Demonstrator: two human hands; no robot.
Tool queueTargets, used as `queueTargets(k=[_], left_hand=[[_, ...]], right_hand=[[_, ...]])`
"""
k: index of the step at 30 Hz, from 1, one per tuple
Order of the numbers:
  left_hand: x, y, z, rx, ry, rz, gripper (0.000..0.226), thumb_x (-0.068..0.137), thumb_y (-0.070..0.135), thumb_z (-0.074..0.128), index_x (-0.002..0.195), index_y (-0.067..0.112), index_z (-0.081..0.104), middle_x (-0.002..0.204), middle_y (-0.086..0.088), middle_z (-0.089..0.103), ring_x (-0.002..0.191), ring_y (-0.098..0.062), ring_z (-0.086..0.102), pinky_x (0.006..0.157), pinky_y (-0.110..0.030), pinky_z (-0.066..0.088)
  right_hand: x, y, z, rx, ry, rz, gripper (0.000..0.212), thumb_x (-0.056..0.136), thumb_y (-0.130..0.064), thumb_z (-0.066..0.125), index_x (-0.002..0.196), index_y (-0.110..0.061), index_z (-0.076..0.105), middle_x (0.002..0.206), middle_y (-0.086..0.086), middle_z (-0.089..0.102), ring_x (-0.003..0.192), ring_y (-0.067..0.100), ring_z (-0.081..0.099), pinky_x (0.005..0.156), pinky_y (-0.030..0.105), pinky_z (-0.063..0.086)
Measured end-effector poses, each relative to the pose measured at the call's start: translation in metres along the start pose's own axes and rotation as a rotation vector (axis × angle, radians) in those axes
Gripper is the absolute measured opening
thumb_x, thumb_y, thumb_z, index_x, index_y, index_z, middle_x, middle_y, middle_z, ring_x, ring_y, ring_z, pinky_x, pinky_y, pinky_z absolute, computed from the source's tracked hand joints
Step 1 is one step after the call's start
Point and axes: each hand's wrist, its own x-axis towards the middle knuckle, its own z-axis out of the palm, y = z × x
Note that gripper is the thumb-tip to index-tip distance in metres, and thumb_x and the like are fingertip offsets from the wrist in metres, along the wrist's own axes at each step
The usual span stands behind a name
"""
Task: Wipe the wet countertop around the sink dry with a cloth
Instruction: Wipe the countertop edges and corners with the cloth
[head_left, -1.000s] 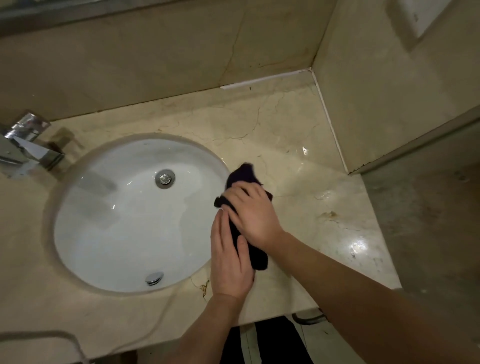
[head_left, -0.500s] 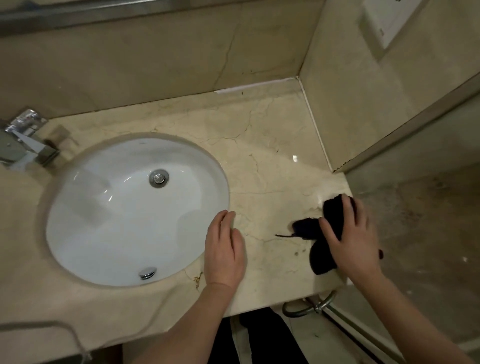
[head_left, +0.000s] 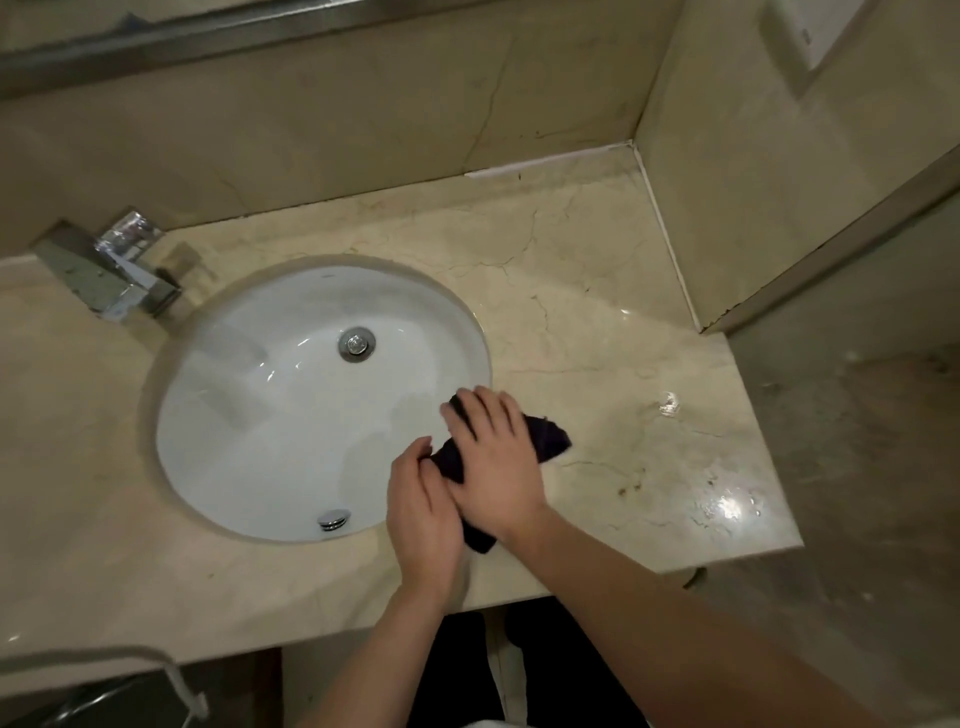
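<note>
A: Half a second ago our right hand (head_left: 496, 467) had the cloth (head_left: 548, 439) out near the right edge of the countertop (head_left: 597, 291); now we have swept it back left, right up to the rim of the sink (head_left: 291, 415).

B: Yes, the cloth lies bunched on the counter beside the sink, under our right palm, fingers laid fairly flat and pressing down. Our left hand (head_left: 423, 514) rests beside it, fingers slightly bent at the cloth's near end; we cannot tell if they pinch it.

A: It looks soft, light and limp, so it will probably bunch and slide.

B: We judge a flat palm over its middle best. Wet glints remain on the right.
</note>
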Motion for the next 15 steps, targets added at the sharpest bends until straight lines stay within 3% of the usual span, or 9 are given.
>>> queueTargets(k=[3,7,12,15], left_hand=[[-0.002,-0.004,-0.006,0.095,-0.105,0.105,0.029,0.106,0.015,0.039,0.122,0.022,0.062,0.116,0.015,0.063,0.111,-0.006,0.058,0.097,-0.03,0.047],[0.0,0.007,-0.005,0.151,-0.187,0.292,0.028,0.105,0.019,0.038,0.118,0.022,0.062,0.113,0.016,0.06,0.107,-0.003,0.056,0.092,-0.022,0.043],[0.013,0.013,0.006,0.174,-0.223,0.183,0.028,0.105,0.025,0.042,0.126,0.024,0.061,0.113,0.016,0.059,0.103,-0.006,0.058,0.09,-0.027,0.045],[0.021,0.024,0.02,0.18,-0.224,0.116,0.031,0.104,0.024,0.04,0.125,0.023,0.062,0.116,0.012,0.061,0.106,-0.01,0.058,0.089,-0.027,0.043]], right_hand=[[-0.003,0.009,-0.005,0.038,0.044,-0.119,0.031,0.095,-0.037,0.058,0.113,-0.013,0.066,0.12,0.004,0.061,0.119,0.027,0.053,0.106,0.04,0.038],[-0.029,0.048,-0.024,0.033,0.174,-0.117,0.023,0.098,-0.029,0.061,0.111,-0.012,0.069,0.122,0.005,0.063,0.113,0.025,0.056,0.097,0.038,0.045],[-0.087,0.141,-0.069,-0.02,0.24,0.328,0.034,0.101,-0.03,0.052,0.127,-0.011,0.064,0.141,0.01,0.053,0.129,0.033,0.048,0.109,0.048,0.039],[-0.109,0.174,-0.089,0.067,0.281,0.588,0.045,0.103,-0.033,0.046,0.146,-0.019,0.046,0.154,0.006,0.037,0.141,0.03,0.036,0.115,0.055,0.033]])
